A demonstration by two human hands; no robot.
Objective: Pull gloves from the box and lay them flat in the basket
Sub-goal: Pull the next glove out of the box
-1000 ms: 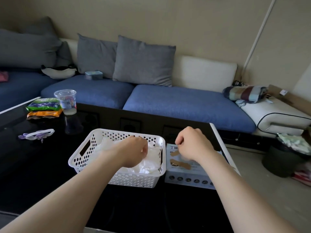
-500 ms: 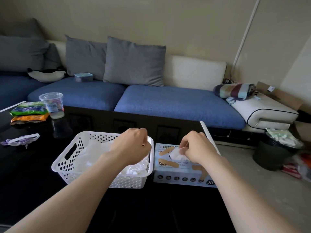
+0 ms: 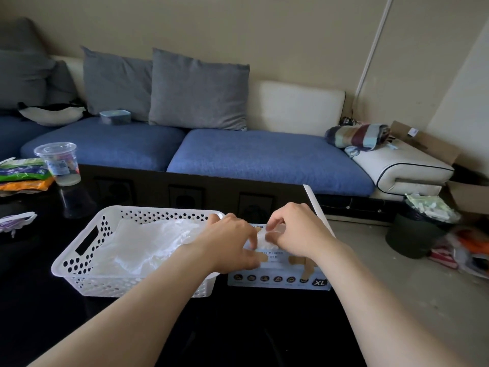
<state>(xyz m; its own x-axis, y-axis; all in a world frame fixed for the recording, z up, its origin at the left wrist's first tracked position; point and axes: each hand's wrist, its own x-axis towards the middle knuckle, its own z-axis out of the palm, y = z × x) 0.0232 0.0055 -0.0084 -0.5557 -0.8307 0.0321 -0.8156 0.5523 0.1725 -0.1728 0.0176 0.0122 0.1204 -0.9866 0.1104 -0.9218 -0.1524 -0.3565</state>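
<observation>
A white perforated basket [image 3: 87, 256] stands on the black table, with clear plastic gloves [image 3: 143, 243] lying inside it. To its right lies the light blue glove box [image 3: 280, 279] marked XL. Over the box top, my left hand [image 3: 232, 239] and my right hand [image 3: 299, 231] meet, both pinching a thin clear glove [image 3: 264, 238] that sticks up from the box opening. The opening itself is hidden by my hands.
A plastic cup [image 3: 59, 162] and snack packets [image 3: 22, 174] sit at the table's far left, a purple and white item [image 3: 13, 221] nearer. The blue sofa [image 3: 264, 157] runs behind. A dark bin [image 3: 420, 229] stands on the floor at right.
My left hand has left the basket and moved right onto the box. My right hand has pulled a glove partway out, and both hands now hold it.
</observation>
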